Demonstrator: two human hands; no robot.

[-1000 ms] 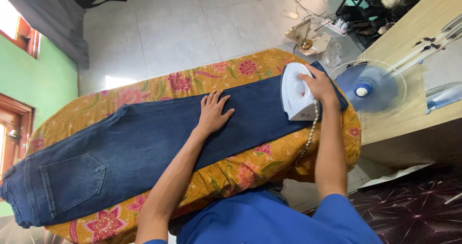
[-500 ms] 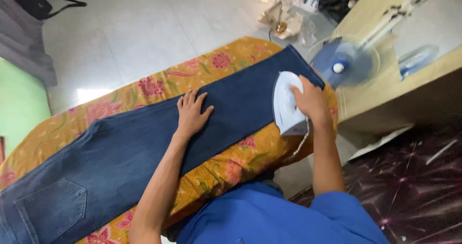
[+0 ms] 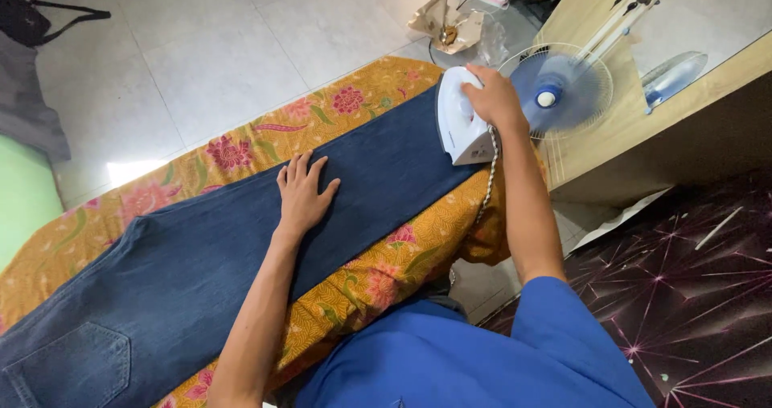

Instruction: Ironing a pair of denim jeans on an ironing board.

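right hand (image 3: 492, 98) | slid white iron (image 3: 457, 123) along jeans (image 3: 241, 239) toward leg end | hem apparently covered now

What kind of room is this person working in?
Most likely a room in a home, used for ironing. A white electric iron rests on dark blue denim jeans spread over an orange floral cloth, with a blue standing fan and a pale tiled floor nearby.

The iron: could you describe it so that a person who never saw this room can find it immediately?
Start at the long board covered with an orange floral cloth, where dark blue jeans lie flat. Follow the jeans to their far end by the blue fan. There the right hand grips the iron, the only white thing on the denim, with a braided cord hanging down.
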